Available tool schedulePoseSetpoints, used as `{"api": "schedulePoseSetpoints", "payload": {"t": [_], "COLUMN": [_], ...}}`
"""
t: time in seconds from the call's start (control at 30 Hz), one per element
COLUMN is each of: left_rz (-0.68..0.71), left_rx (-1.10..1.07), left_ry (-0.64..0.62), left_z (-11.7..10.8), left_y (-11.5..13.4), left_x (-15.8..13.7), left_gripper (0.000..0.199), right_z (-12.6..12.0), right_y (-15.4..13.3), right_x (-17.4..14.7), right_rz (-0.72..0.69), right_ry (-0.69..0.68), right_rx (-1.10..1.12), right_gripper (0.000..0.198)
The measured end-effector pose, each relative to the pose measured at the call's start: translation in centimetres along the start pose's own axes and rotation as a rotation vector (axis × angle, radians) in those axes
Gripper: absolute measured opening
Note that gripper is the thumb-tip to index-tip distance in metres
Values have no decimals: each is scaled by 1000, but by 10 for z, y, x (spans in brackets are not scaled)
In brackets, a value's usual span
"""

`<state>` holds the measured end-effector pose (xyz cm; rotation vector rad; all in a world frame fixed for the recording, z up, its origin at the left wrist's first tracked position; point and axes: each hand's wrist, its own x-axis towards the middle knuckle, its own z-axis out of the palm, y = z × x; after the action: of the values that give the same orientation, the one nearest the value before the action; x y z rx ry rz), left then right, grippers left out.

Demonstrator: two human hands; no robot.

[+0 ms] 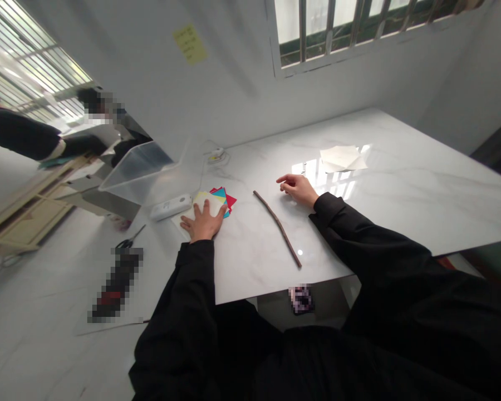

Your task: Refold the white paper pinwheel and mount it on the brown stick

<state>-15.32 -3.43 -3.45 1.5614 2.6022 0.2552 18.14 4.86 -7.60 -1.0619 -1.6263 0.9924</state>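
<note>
My left hand (pixel 205 221) lies with fingers spread on a fanned stack of coloured paper (pixel 219 196), with cream, yellow, blue and red sheets showing. My right hand (pixel 297 188) is over the table with its fingers loosely curved and apart, and nothing shows in it. Between my hands a thin brown stick (pixel 278 223) lies slantwise on the table, touched by neither hand. Beyond my right hand are some cream paper pieces (pixel 342 159), overlapping on the tabletop.
A white device (pixel 171 207) sits left of the papers, before a clear plastic bin (pixel 144 170). Scissors (pixel 129 240) lie further left. A cable (pixel 217 156) runs near the wall. The white table (pixel 426 184) has its front edge by my lap. Two people are at the far left.
</note>
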Motion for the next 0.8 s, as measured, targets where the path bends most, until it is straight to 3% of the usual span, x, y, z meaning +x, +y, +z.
{"api": "schedulePoseSetpoints", "payload": {"t": [0.17,0.37,0.5,0.6,0.7,0.8], "left_rz": [-18,111,313,492,541,517], "left_rx": [-17,-37,-124,-264,-405,-499], "left_ry": [63,317,504,552,582,541], "left_z": [-1,-5,-4,3,13,24], "left_y": [1,11,44,79,105,108], "left_x": [1,-14,-33,-45,-53,-59], "left_gripper": [102,87,63,43,25,24], "right_z": [0,0,3,6,8,11], "right_y": [0,1,1,0,-1,-2], "right_x": [0,-1,-3,-5,-7,-10], "right_rz": [5,9,-9,-26,-73,-124], "right_ry": [38,73,99,134,201,292], "right_rx": [15,21,18,-28,-152,-278], "right_gripper": [29,28,26,22,22,23]}}
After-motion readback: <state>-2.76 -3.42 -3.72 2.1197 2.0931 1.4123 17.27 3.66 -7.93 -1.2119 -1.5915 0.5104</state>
